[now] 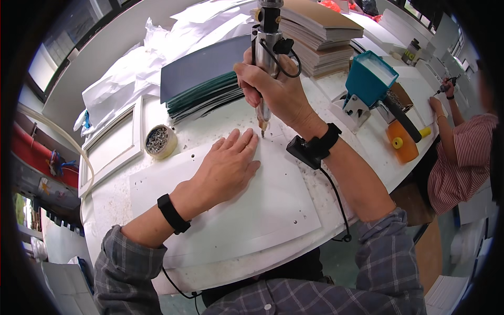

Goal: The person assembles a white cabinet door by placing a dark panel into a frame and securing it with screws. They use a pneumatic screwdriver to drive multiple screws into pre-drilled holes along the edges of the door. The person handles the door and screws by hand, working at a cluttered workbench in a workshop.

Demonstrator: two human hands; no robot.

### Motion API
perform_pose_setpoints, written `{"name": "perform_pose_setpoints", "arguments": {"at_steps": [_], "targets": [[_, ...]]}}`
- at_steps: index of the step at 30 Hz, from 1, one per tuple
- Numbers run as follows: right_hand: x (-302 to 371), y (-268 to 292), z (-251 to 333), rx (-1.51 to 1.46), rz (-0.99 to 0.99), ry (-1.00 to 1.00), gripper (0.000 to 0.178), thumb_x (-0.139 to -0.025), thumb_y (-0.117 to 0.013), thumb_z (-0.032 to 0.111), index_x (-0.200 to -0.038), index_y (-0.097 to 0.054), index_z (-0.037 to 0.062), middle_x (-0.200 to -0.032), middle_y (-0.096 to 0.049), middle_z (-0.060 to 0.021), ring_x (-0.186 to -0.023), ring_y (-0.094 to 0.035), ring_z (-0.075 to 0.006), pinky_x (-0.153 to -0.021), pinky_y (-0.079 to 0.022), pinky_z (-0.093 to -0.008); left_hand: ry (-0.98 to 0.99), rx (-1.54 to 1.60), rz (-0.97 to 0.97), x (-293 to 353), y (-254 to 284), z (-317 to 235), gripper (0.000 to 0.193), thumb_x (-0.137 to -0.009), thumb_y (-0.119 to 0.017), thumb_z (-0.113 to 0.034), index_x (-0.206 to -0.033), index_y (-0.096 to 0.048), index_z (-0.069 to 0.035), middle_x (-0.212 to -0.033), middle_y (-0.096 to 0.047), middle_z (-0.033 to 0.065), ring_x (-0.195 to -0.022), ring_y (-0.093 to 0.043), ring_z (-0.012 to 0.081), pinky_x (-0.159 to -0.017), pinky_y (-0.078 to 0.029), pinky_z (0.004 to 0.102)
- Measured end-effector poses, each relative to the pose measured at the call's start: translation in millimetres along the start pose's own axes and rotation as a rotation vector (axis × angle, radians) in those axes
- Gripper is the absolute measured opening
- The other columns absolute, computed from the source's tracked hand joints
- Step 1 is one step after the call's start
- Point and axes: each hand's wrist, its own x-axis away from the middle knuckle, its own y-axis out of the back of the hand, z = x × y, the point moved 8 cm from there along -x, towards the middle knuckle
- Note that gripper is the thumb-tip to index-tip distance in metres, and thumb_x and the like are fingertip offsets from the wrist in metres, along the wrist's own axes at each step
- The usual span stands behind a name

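Observation:
A power screwdriver [269, 38] with a silver body and black fittings stands nearly upright in my right hand [286, 97], whose fingers wrap round it. Its bit points down at the far edge of a white panel [252, 210]; whether it touches cannot be made out. My left hand [226, 167] lies flat on that panel, fingers stretched and close together, just left of the bit. Small dark spots, perhaps holes or screws, mark the panel near its corners. Left of my left hand, a round tub [171, 149] holds many small metal screws.
Behind the tub lies a white frame [137, 126]. Farther back are a stack of dark green sheets [202, 76], crumpled white sheeting [136, 68] and stacked brown boards [320, 31]. To the right stand a teal hopper [365, 79] and an orange tool [403, 149]; beyond, another person [462, 152] works.

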Motion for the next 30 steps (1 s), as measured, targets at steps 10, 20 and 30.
{"name": "perform_pose_setpoints", "arguments": {"at_steps": [10,20,30], "targets": [[6,-37,12,0.064,0.135,0.043,0.018,-0.096,-0.071,0.017,-0.107,-0.067,0.0038,-0.075,-0.065,0.0001,-0.055,-0.053,-0.0035,-0.049,-0.041,-0.022,0.005,0.053,-0.057,13,22,12,0.052,-0.107,-0.053,-0.025,-0.149,-0.048,0.005,-0.159,-0.044,0.0249,-0.147,-0.041,0.0434,-0.12,-0.035,0.0494],[51,-6,70,-0.036,-0.059,0.213,0.033,-0.102,-0.06,0.026,-0.124,-0.059,0.0026,-0.096,-0.063,-0.0073,-0.05,-0.049,-0.0046,-0.048,-0.045,-0.0244,0.411,0.347,-0.209,149,51,42,0.022,-0.094,-0.075,-0.009,-0.115,-0.075,-0.003,-0.1,-0.072,0.012,-0.087,-0.072,0.0243,-0.08,-0.059,0.0341],[75,15,81,-0.199,-0.141,0.212,0.031,-0.099,-0.065,0.02,-0.122,-0.06,-0.0001,-0.091,-0.066,-0.0081,-0.049,-0.052,-0.0072,-0.048,-0.047,-0.0267,0.378,0.191,-0.277,132,39,28,0.015,-0.086,-0.079,-0.01,-0.101,-0.076,-0.008,-0.092,-0.071,0.0078,-0.083,-0.067,0.0251,-0.075,-0.054,0.0361]]}}
